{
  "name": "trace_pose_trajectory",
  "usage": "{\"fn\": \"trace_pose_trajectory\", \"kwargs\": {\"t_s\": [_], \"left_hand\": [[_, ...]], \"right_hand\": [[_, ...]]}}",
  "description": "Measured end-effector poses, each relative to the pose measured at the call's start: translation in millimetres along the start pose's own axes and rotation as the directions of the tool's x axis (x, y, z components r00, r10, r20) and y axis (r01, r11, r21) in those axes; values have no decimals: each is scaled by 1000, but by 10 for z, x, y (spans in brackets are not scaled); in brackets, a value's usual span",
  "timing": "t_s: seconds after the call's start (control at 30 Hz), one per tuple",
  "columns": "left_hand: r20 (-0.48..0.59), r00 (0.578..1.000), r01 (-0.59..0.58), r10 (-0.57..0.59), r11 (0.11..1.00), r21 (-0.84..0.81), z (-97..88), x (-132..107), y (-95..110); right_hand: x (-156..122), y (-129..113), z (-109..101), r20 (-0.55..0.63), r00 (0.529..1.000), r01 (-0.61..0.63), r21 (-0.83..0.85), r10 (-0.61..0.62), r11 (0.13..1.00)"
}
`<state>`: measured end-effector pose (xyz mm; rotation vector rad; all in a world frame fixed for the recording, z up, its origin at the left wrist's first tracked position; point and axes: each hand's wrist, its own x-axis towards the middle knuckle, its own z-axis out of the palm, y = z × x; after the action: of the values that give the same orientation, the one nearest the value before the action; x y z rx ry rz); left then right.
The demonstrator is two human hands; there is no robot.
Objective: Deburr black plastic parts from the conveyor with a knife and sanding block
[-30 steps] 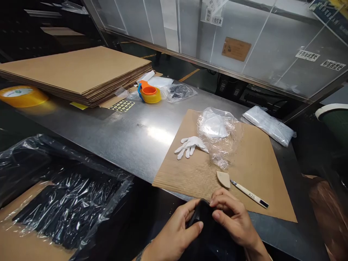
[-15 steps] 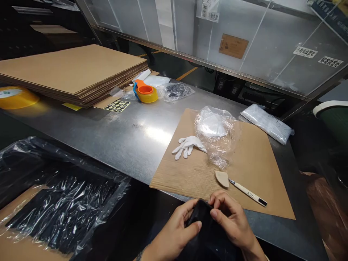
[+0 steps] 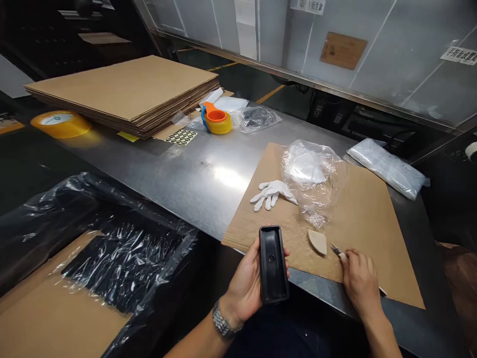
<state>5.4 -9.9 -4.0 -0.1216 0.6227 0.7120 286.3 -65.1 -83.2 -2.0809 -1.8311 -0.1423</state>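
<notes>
Far left, a lined box (image 3: 112,258) sits below the bench (image 3: 186,174), with a cardboard stack (image 3: 122,89) and a tape roll (image 3: 61,123) beyond it. Moving in now: the left grip (image 3: 244,283) is closed around a black part (image 3: 274,263), palm under it and fingers curled over its edges, holding it open side up, just off the near edge of the cardboard sheet (image 3: 372,223). Past it lie a glove (image 3: 274,193) and a clear bag (image 3: 313,179). Then a tan wedge (image 3: 318,241), and right beside it the knife (image 3: 334,248), blade tip poking out. The right grip (image 3: 359,278) is down on the handle, fingers bent over it; whether it has actually pinched it, I can't tell. My read: this is the tool pickup. It calls for a firm pinch on that thin handle, blade kept clear of the left grip.
</notes>
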Motion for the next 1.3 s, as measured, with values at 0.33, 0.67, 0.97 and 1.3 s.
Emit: {"fn": "trace_pose_trajectory", "kwargs": {"t_s": [0.33,0.67,0.97,1.3], "left_hand": [[-70,929,-360,364,931,67,40,-43,-51],[-55,867,-476,495,856,202,33,-83,-58],[-54,851,-496,522,833,244,22,-87,-56],[-63,846,-503,530,831,239,24,-89,-68]], "right_hand": [[-287,-1068,-610,337,934,-122,619,-121,776],[-506,-1630,-603,819,539,-641,551,-197,535],[-397,-1716,-639,852,451,-672,520,-264,527],[-410,-1713,-636,857,445,-665,511,-260,546]]}}
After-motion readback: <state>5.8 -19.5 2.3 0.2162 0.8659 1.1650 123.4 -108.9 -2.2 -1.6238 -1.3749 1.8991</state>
